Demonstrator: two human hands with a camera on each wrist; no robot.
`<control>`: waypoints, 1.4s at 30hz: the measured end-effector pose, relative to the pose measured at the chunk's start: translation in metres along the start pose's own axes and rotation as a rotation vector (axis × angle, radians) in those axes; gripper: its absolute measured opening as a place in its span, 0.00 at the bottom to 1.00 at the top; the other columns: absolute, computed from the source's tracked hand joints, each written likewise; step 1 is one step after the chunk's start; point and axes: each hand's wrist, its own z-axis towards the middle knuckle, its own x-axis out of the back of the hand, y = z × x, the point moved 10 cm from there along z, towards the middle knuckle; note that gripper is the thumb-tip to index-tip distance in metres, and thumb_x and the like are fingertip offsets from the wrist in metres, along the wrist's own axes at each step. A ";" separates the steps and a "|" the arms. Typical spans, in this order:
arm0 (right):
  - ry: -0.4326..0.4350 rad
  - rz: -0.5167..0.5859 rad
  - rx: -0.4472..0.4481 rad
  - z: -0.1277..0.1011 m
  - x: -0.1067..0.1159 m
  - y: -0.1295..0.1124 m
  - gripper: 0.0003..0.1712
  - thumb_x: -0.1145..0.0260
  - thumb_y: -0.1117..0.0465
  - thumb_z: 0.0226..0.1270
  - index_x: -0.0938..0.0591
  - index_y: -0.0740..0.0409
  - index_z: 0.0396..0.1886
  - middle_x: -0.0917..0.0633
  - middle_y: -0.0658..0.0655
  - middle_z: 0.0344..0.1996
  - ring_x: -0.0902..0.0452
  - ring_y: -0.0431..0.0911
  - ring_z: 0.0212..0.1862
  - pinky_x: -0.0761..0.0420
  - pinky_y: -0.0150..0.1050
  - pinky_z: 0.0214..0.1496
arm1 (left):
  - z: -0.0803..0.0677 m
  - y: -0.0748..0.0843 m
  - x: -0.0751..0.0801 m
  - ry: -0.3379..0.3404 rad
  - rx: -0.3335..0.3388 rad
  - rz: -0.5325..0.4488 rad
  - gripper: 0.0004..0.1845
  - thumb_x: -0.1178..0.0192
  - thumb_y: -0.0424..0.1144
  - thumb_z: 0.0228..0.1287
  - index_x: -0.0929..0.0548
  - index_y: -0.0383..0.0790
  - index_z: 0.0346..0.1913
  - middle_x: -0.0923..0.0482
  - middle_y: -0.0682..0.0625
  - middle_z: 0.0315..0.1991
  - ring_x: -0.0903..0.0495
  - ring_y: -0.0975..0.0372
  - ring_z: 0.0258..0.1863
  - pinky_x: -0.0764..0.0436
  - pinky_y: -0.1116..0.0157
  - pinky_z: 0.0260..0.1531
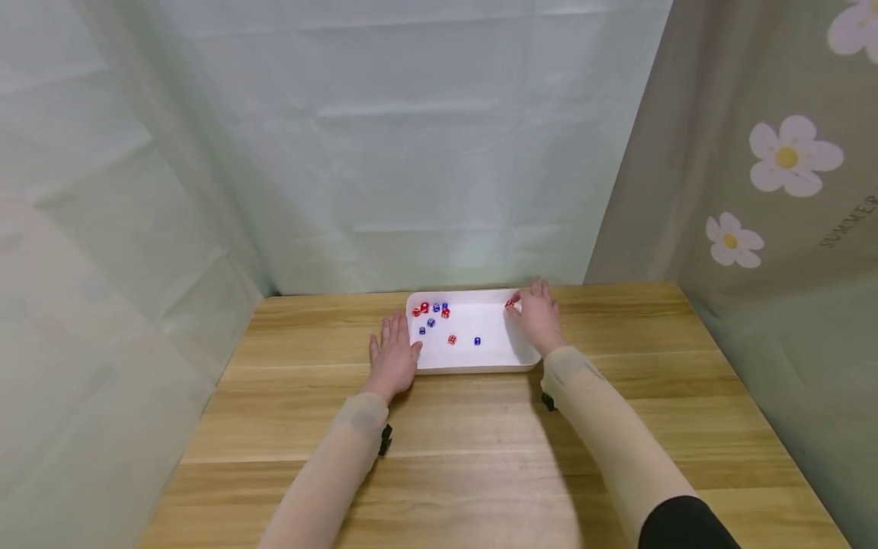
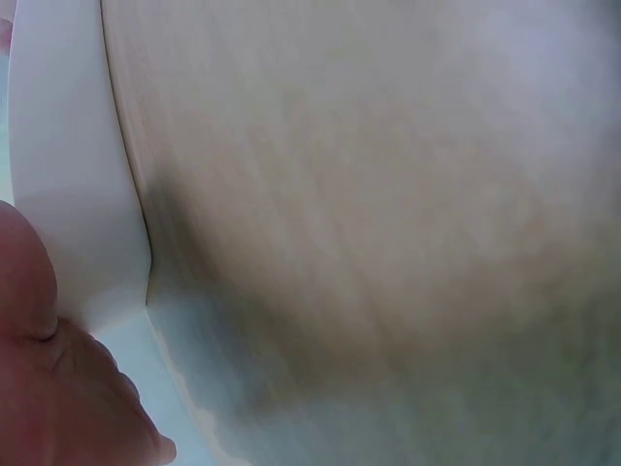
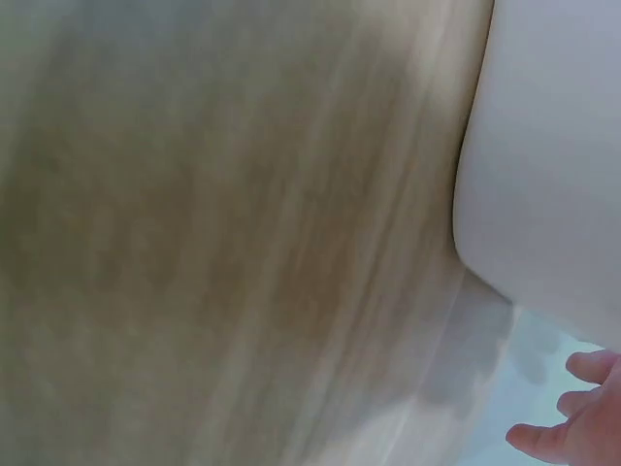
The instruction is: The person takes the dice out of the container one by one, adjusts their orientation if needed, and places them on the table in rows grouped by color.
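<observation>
The left hand (image 1: 393,358) lies flat on the worktop (image 1: 480,442), fingers straight, touching the tray (image 1: 473,364). Most dice (image 1: 432,314) are in the tray, red and blue mixed. Farther back, the right hand (image 1: 538,314) pinches one red die (image 1: 510,303) by the far corner. Nearly all sorting looks undone.

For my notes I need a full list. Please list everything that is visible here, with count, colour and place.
tray: one, white, far middle of the table.
red dice: about five, in the tray, most at its far left, one at the right fingertips.
blue dice: about five, in the tray, mostly left.
table: one, light wood.
curtain: pale green, behind and left.
flowered cloth: beige with white flowers, right.
left hand: flat on the table, at the tray's left edge.
right hand: over the tray's right end, fingers at a red die.
</observation>
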 end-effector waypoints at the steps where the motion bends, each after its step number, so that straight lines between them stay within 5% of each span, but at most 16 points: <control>1: -0.010 0.008 0.002 -0.001 -0.001 0.000 0.13 0.33 0.55 0.81 0.15 0.57 0.55 0.46 0.71 0.84 0.61 0.69 0.85 0.51 0.76 0.79 | 0.000 0.000 0.000 0.001 0.000 0.005 0.40 0.55 0.49 0.88 0.58 0.33 0.87 0.65 0.39 0.88 0.70 0.45 0.86 0.66 0.36 0.80; 10: -0.048 0.005 0.052 -0.011 -0.006 -0.001 0.15 0.31 0.51 0.78 0.13 0.56 0.51 0.46 0.72 0.84 0.64 0.72 0.84 0.50 0.77 0.78 | 0.004 -0.001 -0.004 0.003 0.008 0.000 0.40 0.56 0.49 0.88 0.59 0.33 0.87 0.65 0.39 0.88 0.70 0.45 0.86 0.66 0.37 0.81; 19: 0.016 0.026 0.122 -0.028 -0.003 -0.013 0.12 0.27 0.49 0.72 0.11 0.52 0.45 0.42 0.70 0.83 0.62 0.72 0.84 0.46 0.77 0.77 | 0.006 -0.002 -0.004 -0.004 0.007 0.004 0.40 0.57 0.49 0.88 0.60 0.33 0.87 0.66 0.39 0.88 0.71 0.45 0.86 0.66 0.36 0.80; 30: 0.031 0.042 0.236 -0.049 -0.001 -0.050 0.10 0.25 0.51 0.69 0.11 0.52 0.39 0.39 0.73 0.81 0.57 0.74 0.83 0.42 0.78 0.74 | 0.003 -0.003 -0.002 0.000 0.014 0.002 0.39 0.58 0.50 0.88 0.59 0.33 0.87 0.65 0.39 0.88 0.72 0.46 0.86 0.66 0.37 0.81; 42: -0.042 0.078 0.392 -0.086 -0.019 -0.096 0.07 0.23 0.53 0.68 0.11 0.48 0.37 0.37 0.73 0.80 0.56 0.74 0.83 0.47 0.67 0.82 | 0.002 -0.002 0.002 0.008 0.006 -0.010 0.39 0.56 0.48 0.88 0.59 0.32 0.87 0.64 0.38 0.88 0.71 0.45 0.86 0.66 0.37 0.81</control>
